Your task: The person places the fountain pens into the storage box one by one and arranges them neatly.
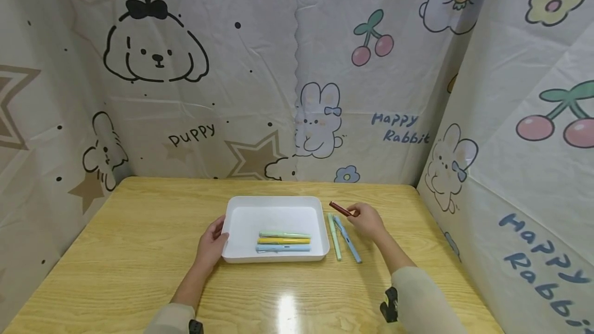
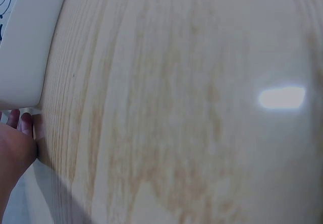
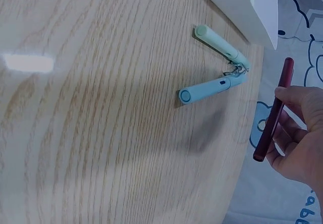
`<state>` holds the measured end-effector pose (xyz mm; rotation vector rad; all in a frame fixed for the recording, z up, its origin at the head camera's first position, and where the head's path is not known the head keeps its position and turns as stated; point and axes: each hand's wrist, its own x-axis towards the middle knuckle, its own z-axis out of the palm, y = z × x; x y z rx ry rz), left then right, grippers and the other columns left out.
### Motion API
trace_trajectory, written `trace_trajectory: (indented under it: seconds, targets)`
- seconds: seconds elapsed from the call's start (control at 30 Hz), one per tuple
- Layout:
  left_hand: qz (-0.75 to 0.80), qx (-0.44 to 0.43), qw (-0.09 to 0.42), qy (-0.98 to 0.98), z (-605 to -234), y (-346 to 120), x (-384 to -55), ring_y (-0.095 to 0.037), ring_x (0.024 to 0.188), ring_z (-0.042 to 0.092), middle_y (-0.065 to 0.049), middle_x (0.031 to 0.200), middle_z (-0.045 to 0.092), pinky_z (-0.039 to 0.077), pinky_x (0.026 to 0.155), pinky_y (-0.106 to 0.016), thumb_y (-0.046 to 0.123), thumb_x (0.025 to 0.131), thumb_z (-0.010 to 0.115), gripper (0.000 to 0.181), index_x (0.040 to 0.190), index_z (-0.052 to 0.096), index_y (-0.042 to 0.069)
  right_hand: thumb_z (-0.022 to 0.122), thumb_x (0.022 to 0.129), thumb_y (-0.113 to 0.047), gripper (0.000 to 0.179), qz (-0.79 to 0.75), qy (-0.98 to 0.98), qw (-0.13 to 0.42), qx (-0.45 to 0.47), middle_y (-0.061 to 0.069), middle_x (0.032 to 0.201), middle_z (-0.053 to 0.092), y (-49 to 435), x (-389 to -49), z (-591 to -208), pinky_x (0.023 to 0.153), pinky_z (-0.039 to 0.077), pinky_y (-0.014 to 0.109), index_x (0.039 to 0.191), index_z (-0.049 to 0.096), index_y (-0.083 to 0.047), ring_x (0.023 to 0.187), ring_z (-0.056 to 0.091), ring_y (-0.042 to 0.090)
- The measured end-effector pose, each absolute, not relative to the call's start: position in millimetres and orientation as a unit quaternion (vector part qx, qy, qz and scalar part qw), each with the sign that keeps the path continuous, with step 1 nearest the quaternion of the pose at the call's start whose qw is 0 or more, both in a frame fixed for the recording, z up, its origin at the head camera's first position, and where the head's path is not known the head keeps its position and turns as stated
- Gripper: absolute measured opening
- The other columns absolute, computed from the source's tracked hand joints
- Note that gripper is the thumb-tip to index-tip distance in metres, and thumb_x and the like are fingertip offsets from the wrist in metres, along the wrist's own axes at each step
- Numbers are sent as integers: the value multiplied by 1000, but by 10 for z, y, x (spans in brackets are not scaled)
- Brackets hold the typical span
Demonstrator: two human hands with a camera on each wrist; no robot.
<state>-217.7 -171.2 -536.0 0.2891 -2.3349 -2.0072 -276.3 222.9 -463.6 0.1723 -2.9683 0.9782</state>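
A white tray [image 1: 274,215] sits on the table, with a light green pen [image 1: 284,234], a yellow pen [image 1: 284,240] and a light blue pen [image 1: 283,248] lying side by side in it. My left hand [image 1: 212,244] holds the tray's left edge, thumb at the rim; most of this hand is out of the left wrist view. Between thumb and fingertips, my right hand [image 1: 367,220] pinches a dark red pen [image 3: 275,110] above the table, right of the tray. Below it lie another light green pen [image 1: 334,237] and a blue pen [image 1: 348,239], their clip ends close together.
The wooden table [image 1: 139,241] carries the tray near its far side. A patterned cloth [image 1: 250,92] hangs behind the table and along both sides. Bright lamp glare shows on the tabletop at the front.
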Motion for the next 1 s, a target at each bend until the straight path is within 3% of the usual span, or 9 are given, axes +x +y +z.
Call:
trace_trajectory:
  seconds: [0.77, 1.0]
  targets:
    - [-648, 98, 22, -755, -5361, -1703, -2171, -33, 130, 37, -19, 144, 37, 33, 107, -47, 5, 96, 41, 49, 144, 33, 7, 65, 84, -11, 26, 294, -953, -13, 73, 9, 83, 62, 2024, -2817, -4587, 52, 35, 24, 108, 66, -2, 60, 44, 15]
    - [-645, 97, 23, -758, -5374, -1710, -2183, -33, 130, 37, -19, 144, 37, 33, 107, -48, 5, 96, 41, 49, 144, 33, 7, 67, 83, -11, 26, 297, -952, -14, 78, 8, 83, 62, 1958, -2835, -4577, 57, 37, 24, 108, 67, -2, 69, 49, 17]
